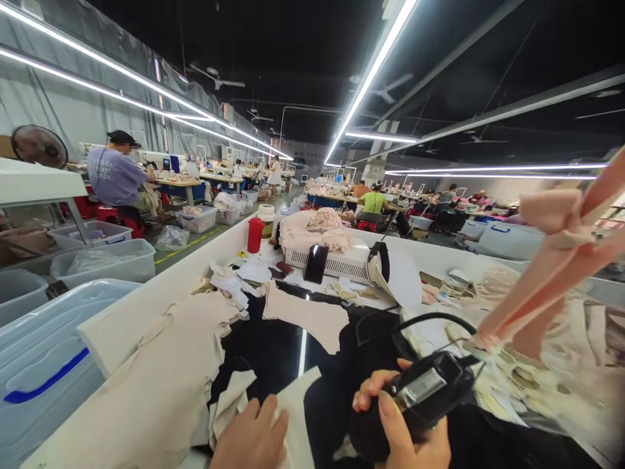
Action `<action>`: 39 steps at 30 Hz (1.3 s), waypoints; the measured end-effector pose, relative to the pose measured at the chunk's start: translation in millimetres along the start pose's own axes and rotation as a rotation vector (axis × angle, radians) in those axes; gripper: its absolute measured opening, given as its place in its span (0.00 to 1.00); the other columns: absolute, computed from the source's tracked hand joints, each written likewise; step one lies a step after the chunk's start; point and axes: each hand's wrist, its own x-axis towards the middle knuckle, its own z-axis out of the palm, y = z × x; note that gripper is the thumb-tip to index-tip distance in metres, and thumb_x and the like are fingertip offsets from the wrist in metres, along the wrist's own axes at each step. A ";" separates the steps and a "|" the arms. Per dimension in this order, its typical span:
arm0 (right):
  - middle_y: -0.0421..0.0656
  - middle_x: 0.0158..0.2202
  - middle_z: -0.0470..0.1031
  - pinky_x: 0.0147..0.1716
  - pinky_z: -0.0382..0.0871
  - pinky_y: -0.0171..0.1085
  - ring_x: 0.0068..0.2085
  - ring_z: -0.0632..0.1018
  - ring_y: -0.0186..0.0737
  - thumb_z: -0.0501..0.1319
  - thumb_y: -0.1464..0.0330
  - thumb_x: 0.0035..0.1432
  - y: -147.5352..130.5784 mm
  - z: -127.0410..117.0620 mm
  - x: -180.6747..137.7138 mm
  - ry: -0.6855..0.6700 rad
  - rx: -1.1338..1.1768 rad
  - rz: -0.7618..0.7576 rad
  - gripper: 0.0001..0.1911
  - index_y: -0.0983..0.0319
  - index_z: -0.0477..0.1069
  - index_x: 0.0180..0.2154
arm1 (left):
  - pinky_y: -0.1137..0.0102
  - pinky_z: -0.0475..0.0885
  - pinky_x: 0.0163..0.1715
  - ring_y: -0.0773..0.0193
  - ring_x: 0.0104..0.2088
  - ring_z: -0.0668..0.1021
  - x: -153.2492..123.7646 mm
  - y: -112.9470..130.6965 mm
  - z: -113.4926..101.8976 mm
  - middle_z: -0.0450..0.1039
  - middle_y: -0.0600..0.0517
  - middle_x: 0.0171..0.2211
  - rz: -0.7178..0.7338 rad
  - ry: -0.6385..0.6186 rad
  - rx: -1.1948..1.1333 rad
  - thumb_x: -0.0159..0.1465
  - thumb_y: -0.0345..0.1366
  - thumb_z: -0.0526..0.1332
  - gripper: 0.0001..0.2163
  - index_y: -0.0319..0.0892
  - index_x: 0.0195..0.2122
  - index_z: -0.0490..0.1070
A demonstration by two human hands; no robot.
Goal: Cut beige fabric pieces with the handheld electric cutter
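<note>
Observed at the near edge of the glossy black work surface: cream fabric piece, curved along one edge, under the left hand. Fingers there slightly parted and laid over the cloth; thumb hidden, so cannot tell of any pinch. Observed to the right: black handheld device, tilted, wrapped by the curled fingers and thumb of the right hand. Exact kind of device not determinable. Noted farther off: loose cream panel, lying flat and apart from both hands; heaped cream fabric along the left.

Judged as the step in hand: steadying cloth on one side, gripping the device on the other. Press lightly and evenly with the left fingers, without dragging a crease into the cloth. Keep the device firmly gripped, clear of the peach fabric strip. Keep the black cable slack and off the cloth.
</note>
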 end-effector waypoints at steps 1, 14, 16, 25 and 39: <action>0.35 0.32 0.76 0.31 0.76 0.37 0.27 0.77 0.35 0.75 0.62 0.59 -2.5 -0.5 -2.5 -0.009 0.003 0.010 0.23 0.53 0.69 0.52 | 0.70 0.78 0.32 0.57 0.37 0.82 -0.4 4.3 0.5 0.81 0.50 0.49 -0.018 -0.011 0.029 0.60 0.27 0.70 0.18 0.46 0.51 0.78; 0.37 0.32 0.76 0.29 0.78 0.40 0.28 0.78 0.37 0.70 0.66 0.65 4.2 -17.9 -7.5 -0.160 -0.012 -0.103 0.19 0.53 0.69 0.54 | 0.70 0.75 0.32 0.60 0.37 0.80 -3.8 19.2 -0.9 0.75 0.44 0.53 -0.080 -0.164 0.050 0.68 0.30 0.64 0.18 0.45 0.59 0.74; 0.37 0.32 0.76 0.30 0.79 0.40 0.28 0.78 0.37 0.69 0.67 0.66 7.3 -20.2 -8.1 -0.168 -0.021 -0.104 0.18 0.53 0.69 0.55 | 0.70 0.74 0.32 0.59 0.37 0.80 -2.8 19.5 -4.5 0.74 0.45 0.53 -0.070 -0.184 0.068 0.69 0.30 0.64 0.18 0.45 0.59 0.74; 0.37 0.32 0.76 0.30 0.77 0.40 0.28 0.77 0.38 0.70 0.65 0.65 8.7 -16.4 -14.5 -0.125 -0.061 -0.108 0.20 0.53 0.68 0.55 | 0.67 0.71 0.32 0.58 0.34 0.77 2.3 18.9 -18.5 0.74 0.50 0.37 -0.062 -0.089 -0.008 0.71 0.30 0.61 0.05 0.42 0.45 0.76; 0.36 0.32 0.75 0.30 0.75 0.38 0.29 0.76 0.36 0.71 0.63 0.65 2.2 -8.8 -19.2 -0.103 -0.027 -0.063 0.19 0.53 0.68 0.54 | 0.69 0.78 0.41 0.62 0.37 0.81 11.3 40.2 2.5 0.79 0.51 0.38 0.311 0.269 -0.433 0.76 0.23 0.51 0.12 0.38 0.43 0.74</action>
